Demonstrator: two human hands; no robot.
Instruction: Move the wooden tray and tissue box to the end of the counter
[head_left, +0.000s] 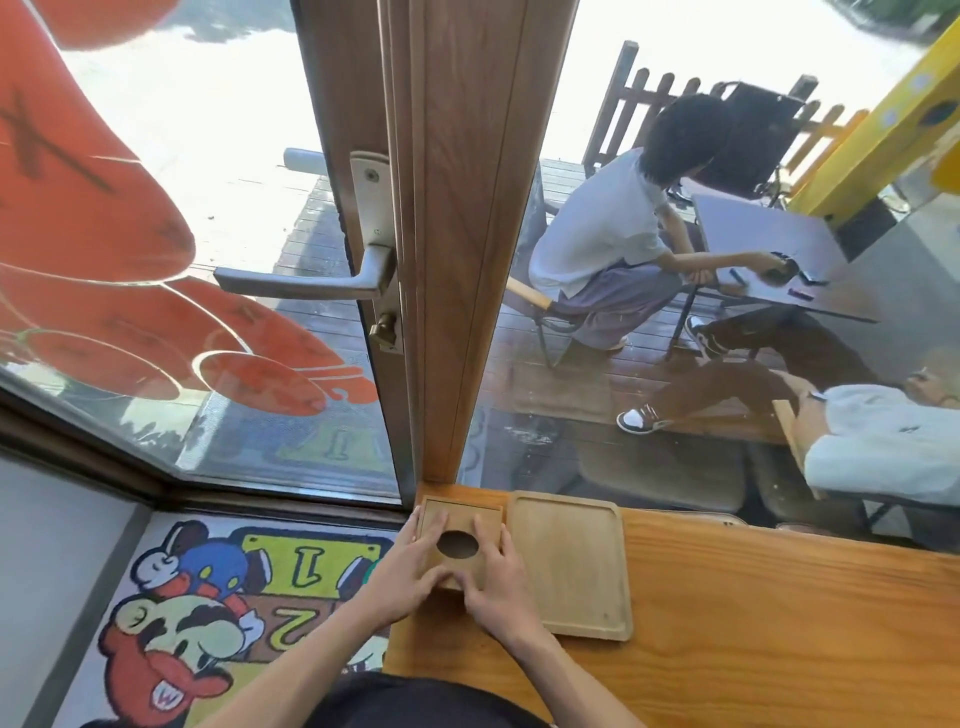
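A square wooden tissue box (464, 514) with an oval slot in its lid stands at the far left end of the wooden counter (779, 613), close to the window post. My left hand (410, 566) grips its left side and near corner. My right hand (498, 577) holds its right side and near edge, fingers resting on the lid. Right beside the box lies a flat, rimmed wooden tray (571, 564), empty, touching or nearly touching the box.
A wooden window post (467, 260) rises just behind the box. Left of it is a glass door with a metal handle (306, 280). A cartoon floor mat (218, 613) lies below the counter's left end. Outside the glass, people sit at a table (769, 244).
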